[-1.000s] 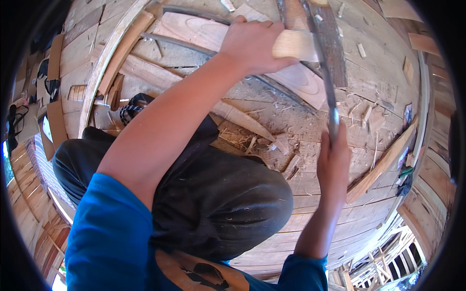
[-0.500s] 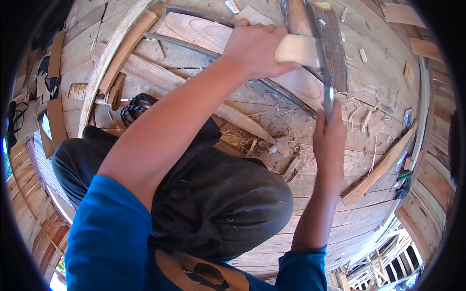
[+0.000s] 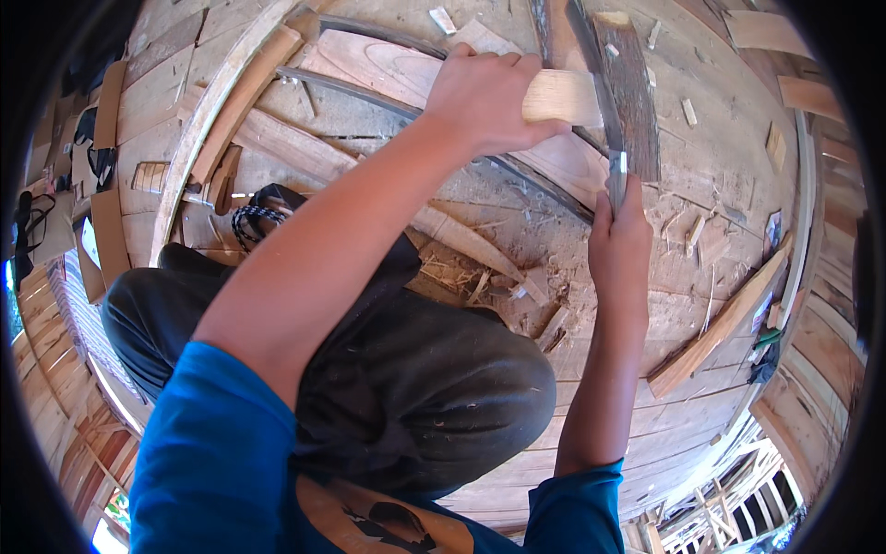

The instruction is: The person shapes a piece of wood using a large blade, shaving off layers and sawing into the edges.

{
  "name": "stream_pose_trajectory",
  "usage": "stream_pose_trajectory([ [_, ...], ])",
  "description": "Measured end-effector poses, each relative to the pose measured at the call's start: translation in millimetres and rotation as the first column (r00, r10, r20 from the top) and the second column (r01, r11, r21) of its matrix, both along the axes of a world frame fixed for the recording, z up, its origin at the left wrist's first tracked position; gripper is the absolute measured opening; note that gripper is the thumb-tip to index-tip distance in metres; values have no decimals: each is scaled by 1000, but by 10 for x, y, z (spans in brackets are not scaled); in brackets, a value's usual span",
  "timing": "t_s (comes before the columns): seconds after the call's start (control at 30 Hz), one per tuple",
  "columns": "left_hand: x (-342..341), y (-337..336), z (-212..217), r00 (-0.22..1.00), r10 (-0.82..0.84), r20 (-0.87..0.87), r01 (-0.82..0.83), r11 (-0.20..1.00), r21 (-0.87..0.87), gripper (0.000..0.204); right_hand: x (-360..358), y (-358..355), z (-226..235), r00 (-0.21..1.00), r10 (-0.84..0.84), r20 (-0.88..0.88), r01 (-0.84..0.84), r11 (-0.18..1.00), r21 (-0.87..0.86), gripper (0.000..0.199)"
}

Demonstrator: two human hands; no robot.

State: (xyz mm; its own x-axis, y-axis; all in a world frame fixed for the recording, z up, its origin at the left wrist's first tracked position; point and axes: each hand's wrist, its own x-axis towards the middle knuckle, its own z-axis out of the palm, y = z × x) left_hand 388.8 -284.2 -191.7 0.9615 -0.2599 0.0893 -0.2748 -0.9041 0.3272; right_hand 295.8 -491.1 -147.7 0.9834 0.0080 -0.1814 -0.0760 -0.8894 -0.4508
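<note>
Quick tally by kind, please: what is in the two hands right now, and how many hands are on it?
Pale flat wooden piece, gripped by the left hand: 1
Long dark metal blade, held in the right hand: 1
Bare hands at work: 2
Total: 4

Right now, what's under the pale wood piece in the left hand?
Under the pale wood piece: reddish boards and a dark curved strip on the plank floor. The left hand covers its near end.

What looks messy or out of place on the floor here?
Wood chips and shavings litter the plank floor beside the knee, around the work spot. Loose offcuts lie askew, including a plank at right. The left hand grips a pale wood block; the right hand holds a long blade.
</note>
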Motion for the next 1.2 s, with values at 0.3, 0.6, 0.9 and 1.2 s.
stream_pose_trajectory([
  [0.3, -38, 31, -24, 999, -37, 35, 36, 999, 29, 63, -622, -152, 294, 991, -94, -95, 100, 994, 54, 20],
  [0.6, 24, 34, 6, 1000, 2, 23, -4, 998, 59, 63, -318, -185, 192, 997, -42, -72, 44, 999, 18, 22],
  [0.9, 4, 0, -19, 1000, -12, 8, 12, 999, 38, 65, 55, 12, 32, 999, -11, -47, 12, 1000, 17, 29],
  [1.2, -73, 53, -66, 998, -39, 40, 38, 999, 29, 67, -588, -167, 265, 986, -114, -121, 119, 992, 38, 22],
])
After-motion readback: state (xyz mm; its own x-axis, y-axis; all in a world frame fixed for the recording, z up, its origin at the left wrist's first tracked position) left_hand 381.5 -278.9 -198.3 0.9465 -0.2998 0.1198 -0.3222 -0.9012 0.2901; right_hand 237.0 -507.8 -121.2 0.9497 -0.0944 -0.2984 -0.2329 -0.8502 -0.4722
